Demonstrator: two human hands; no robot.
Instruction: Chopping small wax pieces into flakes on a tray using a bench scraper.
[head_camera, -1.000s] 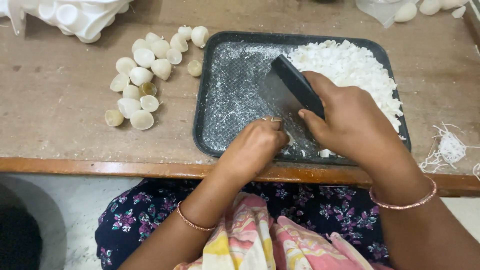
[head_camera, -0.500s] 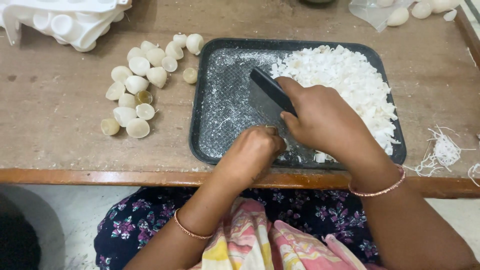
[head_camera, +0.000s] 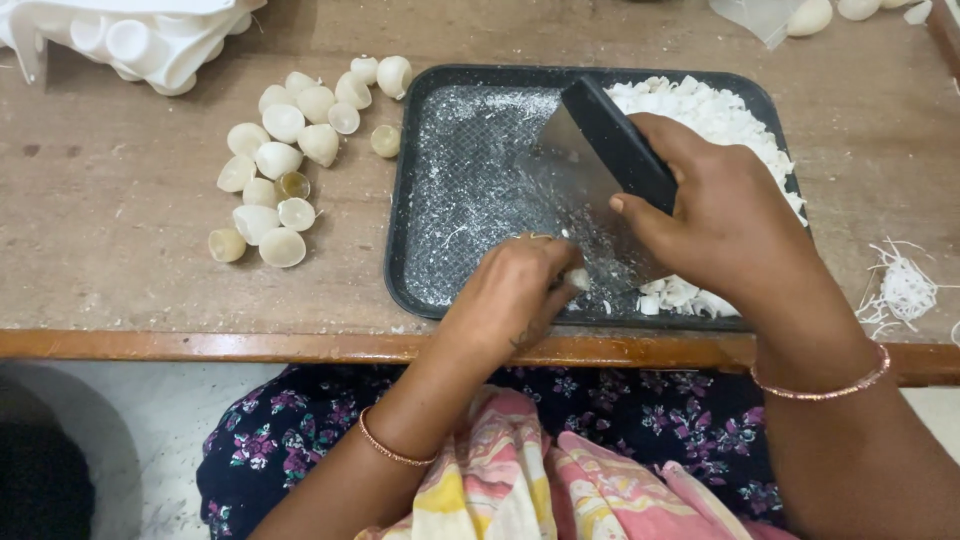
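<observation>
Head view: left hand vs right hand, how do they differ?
The right hand grips a scraper by its black handle, blade down on the tray; the left hand pinches a small white piece at the tray's near edge. The right hand sits over the white chopped heap; the left hand is over the powdery bare part. Both wear a thin bangle.

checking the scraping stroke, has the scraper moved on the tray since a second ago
Yes. The scraper in the right hand has shifted left against the black tray, away from the white pile.
</observation>
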